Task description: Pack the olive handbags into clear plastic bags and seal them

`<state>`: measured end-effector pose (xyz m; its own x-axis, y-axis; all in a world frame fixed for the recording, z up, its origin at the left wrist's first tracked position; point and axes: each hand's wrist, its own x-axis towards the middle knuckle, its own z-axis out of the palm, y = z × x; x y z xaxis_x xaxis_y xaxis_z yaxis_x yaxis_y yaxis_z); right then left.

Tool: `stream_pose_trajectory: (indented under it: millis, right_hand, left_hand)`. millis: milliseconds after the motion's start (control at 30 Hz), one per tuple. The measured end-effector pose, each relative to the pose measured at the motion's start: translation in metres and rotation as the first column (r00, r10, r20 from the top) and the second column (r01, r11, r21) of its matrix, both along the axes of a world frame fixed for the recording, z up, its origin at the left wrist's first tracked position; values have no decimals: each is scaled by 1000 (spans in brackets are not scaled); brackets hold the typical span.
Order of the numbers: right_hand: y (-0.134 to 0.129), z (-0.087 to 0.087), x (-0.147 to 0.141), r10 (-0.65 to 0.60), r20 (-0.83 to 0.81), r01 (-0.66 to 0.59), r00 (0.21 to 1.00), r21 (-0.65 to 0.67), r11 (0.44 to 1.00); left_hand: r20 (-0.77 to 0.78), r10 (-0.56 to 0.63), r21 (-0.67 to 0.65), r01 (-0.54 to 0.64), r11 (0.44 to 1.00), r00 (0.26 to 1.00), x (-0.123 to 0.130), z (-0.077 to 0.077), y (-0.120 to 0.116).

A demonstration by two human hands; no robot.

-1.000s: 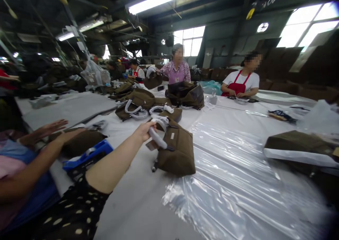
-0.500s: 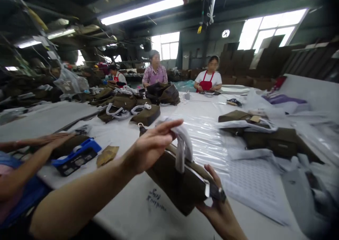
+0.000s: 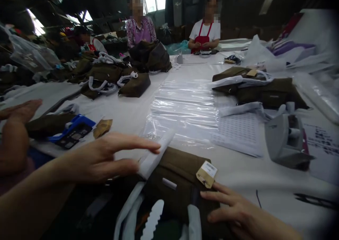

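Brown bag barely held on table
Left hand open by white handle, right hand open on bag; ungripped, it could slide

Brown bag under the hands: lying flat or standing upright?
Lying flat: the brown bag lies on the white table, its broad panel facing up, with the paper tag on top.

White worktable; plastic sheeting; brown bag
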<state>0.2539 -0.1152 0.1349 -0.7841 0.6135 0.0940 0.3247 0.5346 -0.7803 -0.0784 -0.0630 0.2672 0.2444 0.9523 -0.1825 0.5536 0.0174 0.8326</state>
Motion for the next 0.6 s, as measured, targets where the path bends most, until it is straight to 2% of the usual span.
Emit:
stream_pose_trajectory:
  millis: [67, 100, 133, 233, 300, 367, 400, 433, 500, 533, 567, 600]
  right_hand:
    - [-3, 1, -2, -6, 10, 6, 1000, -28, 1000]
    - [-6, -1, -1, -33, 16, 34, 999, -72, 997]
    - [-10, -5, 2, -65, 18, 67, 998, -132, 989]
    - [-23, -20, 10, -201, 7, 190, 980, -361, 913]
    - [-29, -30, 10, -344, -22, 294, 939, -471, 832]
    - [-30, -39, 3, -538, -96, 418, 837, -523, 743]
    - [-29, -43, -3, -649, -139, 494, 748, -538, 684]
    - [-26, -47, -11, -755, -154, 576, 637, -556, 599]
    - [-21, -54, -28, -905, -56, 687, 421, -632, 359]
    - [-19, -55, -38, -934, 38, 678, 356, -698, 230]
    - [-18, -55, -47, -929, 126, 612, 347, -781, 122]
    - [-16, -53, -55, -904, 183, 506, 387, -862, 42]
  left_hand:
    - [-117, -279, -11, 280, 960, 953, 0, -12, 22]
    - [-182, -385, -2, 392, 920, 905, 2, -22, 30]
    - [-239, -439, 20, 456, 890, 866, 4, -35, 36]
    - [-312, -492, 40, 528, 848, 813, 11, -68, 43]
    - [-324, -515, 17, 549, 836, 794, 13, -80, 43]
    - [-355, -446, 49, 493, 869, 821, 11, -84, 43]
    - [-371, -375, 77, 430, 900, 850, 8, -85, 44]
    - [-380, -290, 96, 349, 932, 878, 4, -87, 44]
    - [-367, -144, 56, 176, 983, 919, -7, -93, 43]
    - [-345, -79, -9, 81, 997, 935, -13, -97, 41]
    - [-310, -11, -102, -21, 995, 951, -19, -101, 38]
    - [-264, 55, -213, -114, 970, 963, -24, -104, 34]
